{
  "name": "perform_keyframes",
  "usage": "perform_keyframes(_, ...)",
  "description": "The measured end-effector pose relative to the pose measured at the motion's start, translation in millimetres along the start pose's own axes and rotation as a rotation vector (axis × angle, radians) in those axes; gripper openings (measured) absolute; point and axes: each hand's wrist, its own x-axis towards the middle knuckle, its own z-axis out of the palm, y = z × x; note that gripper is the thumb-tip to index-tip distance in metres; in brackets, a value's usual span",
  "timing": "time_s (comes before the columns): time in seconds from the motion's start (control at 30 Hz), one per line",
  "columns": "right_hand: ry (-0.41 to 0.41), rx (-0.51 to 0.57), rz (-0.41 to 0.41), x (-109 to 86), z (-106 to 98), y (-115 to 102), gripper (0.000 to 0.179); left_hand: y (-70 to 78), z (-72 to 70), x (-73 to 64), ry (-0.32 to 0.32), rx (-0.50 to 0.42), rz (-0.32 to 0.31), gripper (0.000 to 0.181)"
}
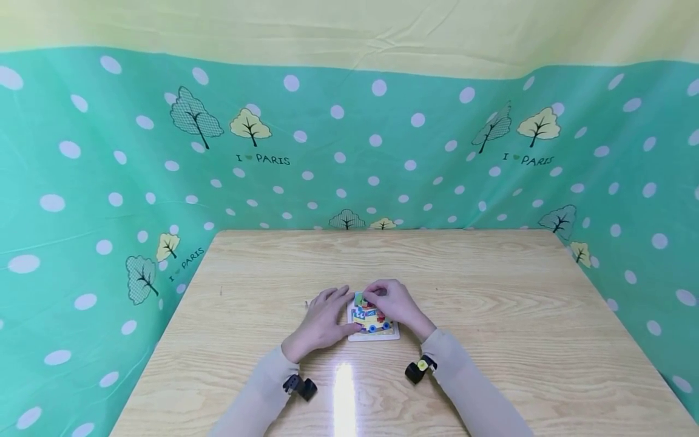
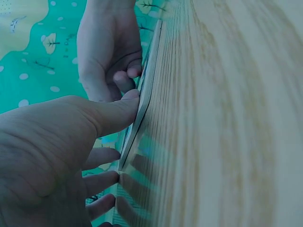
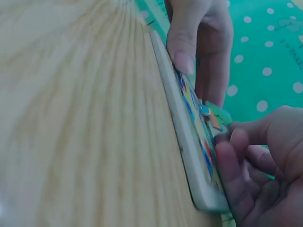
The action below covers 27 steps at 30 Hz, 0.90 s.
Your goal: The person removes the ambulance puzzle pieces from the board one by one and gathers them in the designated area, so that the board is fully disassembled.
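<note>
A small jigsaw puzzle board (image 1: pixel 377 337) with a pale rim and a vehicle picture lies flat on the table. At its left side is my left hand (image 1: pixel 323 318), fingers extended along the edge and thumb pressing on the lower left of the picture. My right hand (image 1: pixel 397 301) works over the upper right part. Between its thumb and fingers it pinches a green puzzle piece (image 3: pixel 218 113), which stands tilted up from the board in the right wrist view. The right fingers partly cover the picture.
The wooden table (image 1: pixel 491 291) surrounds the board. Behind and beside it hangs a green dotted cloth (image 1: pixel 377 139) with printed trees. Each forearm wears a black wrist camera strap (image 1: pixel 299 386). A bright light reflection lies on the table in front of the board.
</note>
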Motion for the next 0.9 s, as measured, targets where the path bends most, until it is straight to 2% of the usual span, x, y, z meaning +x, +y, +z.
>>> perform_keyframes(0.23,-0.026,0.161,0.028,3.0,-8,10,0.024,-1.3,-0.1,0.0,0.001,-0.002,0.005,0.077)
perform_keyframes(0.6,0.020,0.147,0.012,-3.0,-31,31,0.025,-1.6,-0.6,-2.4,-0.015,-0.005,-0.006,0.077)
perform_keyframes(0.9,0.075,0.162,0.066,-6.6,-60,48,0.026,1.0,0.7,-3.4,-0.018,-0.002,-0.001,0.077)
